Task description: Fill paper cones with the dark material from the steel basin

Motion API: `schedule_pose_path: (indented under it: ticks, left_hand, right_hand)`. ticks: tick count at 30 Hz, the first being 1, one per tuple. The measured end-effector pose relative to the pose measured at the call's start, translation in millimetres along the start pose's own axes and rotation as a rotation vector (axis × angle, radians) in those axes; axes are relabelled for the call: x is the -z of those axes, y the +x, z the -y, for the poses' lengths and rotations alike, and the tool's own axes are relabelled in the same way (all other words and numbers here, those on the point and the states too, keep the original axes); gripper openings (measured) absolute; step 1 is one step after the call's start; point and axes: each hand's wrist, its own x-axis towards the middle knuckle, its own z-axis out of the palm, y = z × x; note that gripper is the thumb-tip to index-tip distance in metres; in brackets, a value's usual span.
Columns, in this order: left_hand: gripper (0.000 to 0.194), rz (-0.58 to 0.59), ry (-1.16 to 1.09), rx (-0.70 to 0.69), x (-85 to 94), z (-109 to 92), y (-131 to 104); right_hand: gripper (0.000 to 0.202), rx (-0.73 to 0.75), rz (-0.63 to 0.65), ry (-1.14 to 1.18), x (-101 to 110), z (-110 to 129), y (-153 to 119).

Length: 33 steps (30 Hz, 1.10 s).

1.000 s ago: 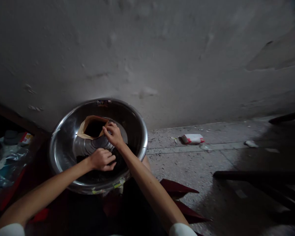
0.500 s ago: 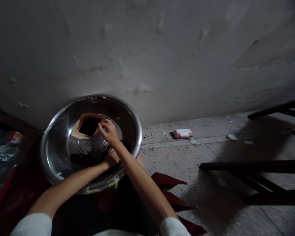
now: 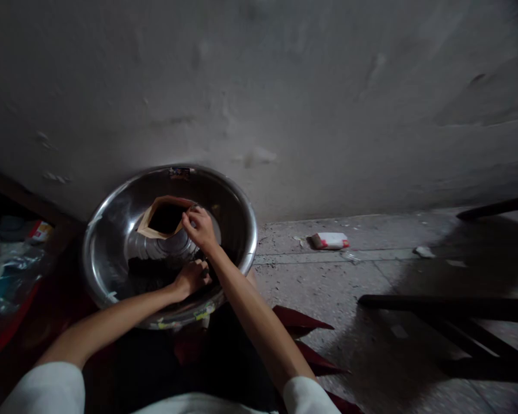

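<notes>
A wide steel basin (image 3: pixel 95 253) holds a brown paper bag (image 3: pixel 148 231) with its mouth open and dark inside. My right hand (image 3: pixel 201 231) pinches the right edge of the bag's mouth between thumb and fingers. Below it in the basin, my left hand (image 3: pixel 191 279) is closed, fingers curled downward. Whatever those fingers hold is hidden. A heap of black loose material (image 3: pixel 149 270) lies in the basin's lower part, beside the left hand. Its kind is too dark to tell.
A grey wall (image 3: pixel 259 103) rises behind the basin. On the speckled floor lie a white-and-red packet (image 3: pixel 330 240) and dark crumbs. Dark wooden legs (image 3: pixel 435 307) stand at right, pointed dark-red pieces (image 3: pixel 302 319) lower down. Clear plastic bags (image 3: pixel 11 276) lie at left.
My left hand has lifted slightly from the basin's right side and shows more, its fingers curled. My right hand still pinches the bag's edge. The view has shifted a little.
</notes>
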Motion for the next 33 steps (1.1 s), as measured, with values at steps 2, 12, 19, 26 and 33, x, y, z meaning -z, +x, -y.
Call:
schedule_pose_path:
  ticks: [2,12,19,26,33]
  left_hand:
    - [0.018,-0.012,0.017,0.032,0.2,1.3,-7.3]
    - [0.03,0.207,0.063,0.034,13.3,-1.9,-30.3]
    - [0.034,0.137,0.107,0.171,32.5,-4.5,-44.4]
    - [0.023,-0.046,0.05,0.085,74.1,-19.8,-47.6]
    - [0.02,-0.453,-0.135,-0.119,170.5,-58.0,-48.2]
  right_hand:
    - [0.042,-0.009,-0.017,0.013,0.2,-0.7,-1.5]
    - [0.042,-0.011,0.009,0.002,-1.0,-1.1,-3.3]
    - [0.042,0.023,-0.005,-0.004,-3.0,0.2,-1.4]
    - [0.041,0.037,-0.007,-0.009,-4.4,-0.7,-0.7]
    - [0.04,0.051,-0.01,-0.006,-6.5,-3.1,-2.4]
